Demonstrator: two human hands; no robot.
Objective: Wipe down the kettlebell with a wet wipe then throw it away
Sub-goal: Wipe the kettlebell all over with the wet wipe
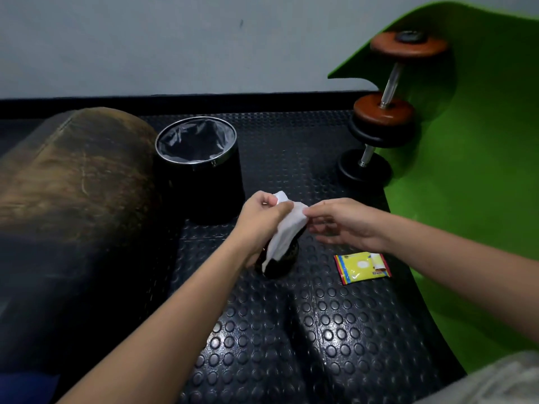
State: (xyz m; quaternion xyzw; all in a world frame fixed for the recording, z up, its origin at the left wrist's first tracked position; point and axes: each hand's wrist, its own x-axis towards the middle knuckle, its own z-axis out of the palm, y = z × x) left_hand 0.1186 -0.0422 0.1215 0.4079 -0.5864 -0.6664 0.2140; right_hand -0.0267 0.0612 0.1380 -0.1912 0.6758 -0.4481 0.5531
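Observation:
A white wet wipe (pixel 287 231) hangs between both hands over a small black kettlebell (pixel 280 262) that stands on the studded black floor mat. My left hand (pixel 262 217) grips the wipe's upper left part. My right hand (pixel 344 223) pinches its right corner with thumb and forefinger. Most of the kettlebell is hidden behind the wipe and my left hand. A black bin (pixel 201 167) with a clear liner stands open just behind and left of the hands.
A yellow wet-wipe packet (pixel 361 268) lies on the mat to the right of the kettlebell. A worn brown padded bench (pixel 73 176) fills the left. Two dumbbells (pixel 385 112) lean at the back right beside a curled green mat (pixel 472 170).

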